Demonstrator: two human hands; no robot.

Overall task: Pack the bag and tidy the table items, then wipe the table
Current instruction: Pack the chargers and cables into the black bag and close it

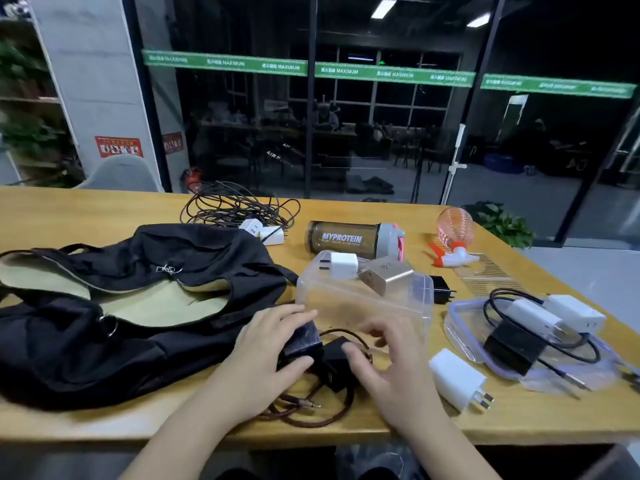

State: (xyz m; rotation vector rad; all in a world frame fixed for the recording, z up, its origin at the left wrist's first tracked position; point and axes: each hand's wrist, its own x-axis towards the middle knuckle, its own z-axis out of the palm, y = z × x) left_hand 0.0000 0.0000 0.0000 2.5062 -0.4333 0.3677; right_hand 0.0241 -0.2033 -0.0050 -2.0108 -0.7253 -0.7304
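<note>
1. The right hand [388, 362] is appearing blurred, so the lie of its fingers is staying unclear.
2. The left hand [273, 344] is covering part of a dark block [304, 337].
3. The black bag [104, 306] is running off the left edge.
4. The clear lid [464, 327] is lying partly hidden under chargers, its right end cut off by the frame.

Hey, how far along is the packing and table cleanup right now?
Early. Nothing looks packed: the black bag lies open. In hand: the left hand grips a dark charger, and the right hand is blurred over a black adapter. Left: the shaker bottle, spray bottle, white plugs, cables and clear box still litter the table; no wiping shows.
</note>
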